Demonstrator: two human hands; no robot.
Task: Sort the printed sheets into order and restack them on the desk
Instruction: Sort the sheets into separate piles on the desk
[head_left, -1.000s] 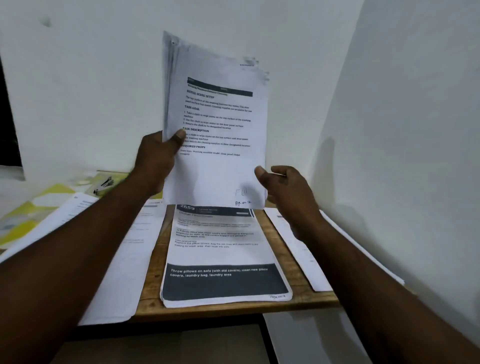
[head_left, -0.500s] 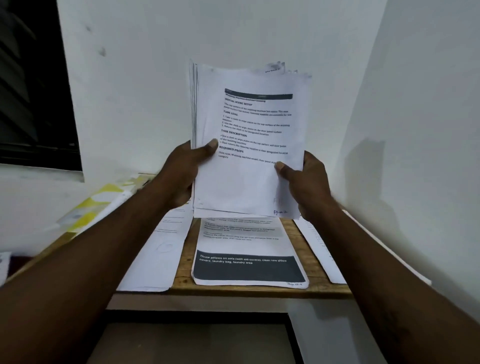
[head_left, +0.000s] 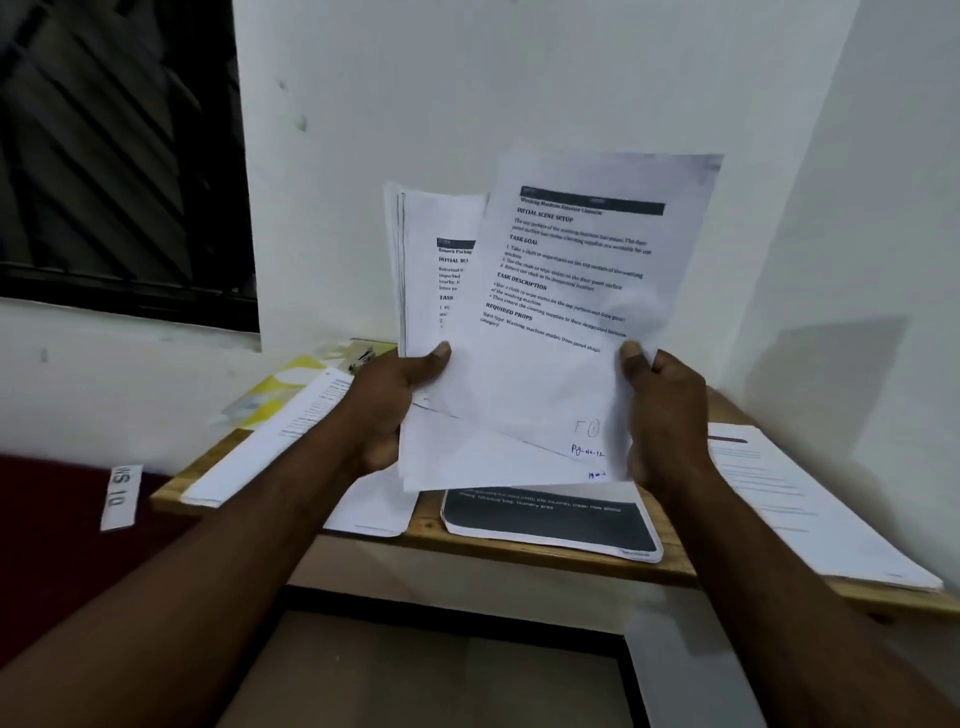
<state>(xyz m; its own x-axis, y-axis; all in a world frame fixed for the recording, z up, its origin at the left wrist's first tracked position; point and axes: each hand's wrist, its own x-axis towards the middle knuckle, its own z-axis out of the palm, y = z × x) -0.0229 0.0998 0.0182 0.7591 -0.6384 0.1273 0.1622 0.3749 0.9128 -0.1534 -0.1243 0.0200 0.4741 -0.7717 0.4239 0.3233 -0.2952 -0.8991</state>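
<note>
Up over the counter (head_left: 519, 556), close to the white wall, both hands are full of paper. My left grip (head_left: 387, 410) is clamped on the lower left edge of the held stack (head_left: 431, 312), thumb across the front. My right grip (head_left: 662, 415) pinches the top sheet (head_left: 582, 322) at its lower right edge. That sheet is tilted and fanned out to the right but overlaps the stack. Directly below, flat on the counter, sits a dark-banded pile (head_left: 550, 525), with a left pile (head_left: 270, 447) and a right pile (head_left: 795, 509) either side.
</note>
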